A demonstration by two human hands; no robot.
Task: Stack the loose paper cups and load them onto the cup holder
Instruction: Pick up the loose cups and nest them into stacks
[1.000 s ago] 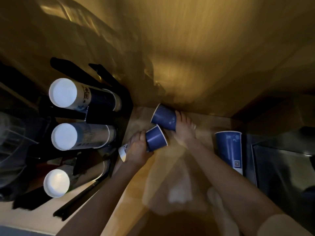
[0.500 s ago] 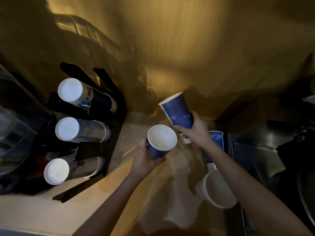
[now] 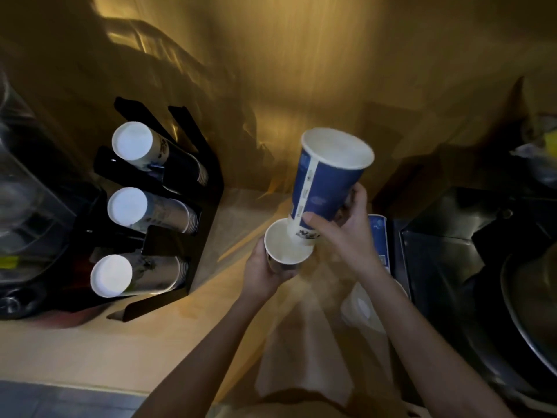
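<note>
The person's left hand [image 3: 265, 273] is wrapped around the lower cup [image 3: 287, 245], a paper cup held mouth-up above the counter [image 3: 150, 342], with the fingers closed round its dark wall from the left and near side. The right hand [image 3: 340, 233] grips the upper cup [image 3: 325, 191], a tall blue paper cup with a white inside, thumb on its near face and the other fingers curled behind it on the right. The upper cup is tilted, its open mouth pointing up and to the far right, and its white base sits just inside the rim of the lower cup, only partly entered (how deep it goes cannot be read through the wall).

To the left, against the wall, stands the black cup holder [image 3: 208, 182] with three rows of nested cups lying on their sides, white bases facing the camera: a far stack [image 3: 132, 141], a middle stack [image 3: 128, 206] and a near stack [image 3: 111, 276].

Right of the hands, partly hidden by the right forearm, another blue cup [image 3: 378, 233] stands on the counter, and nearer, a pale white cup [image 3: 360, 309] lies by the counter's right edge. Further right is a dark metal sink area [image 3: 452, 267], dim and hard to read.
</note>
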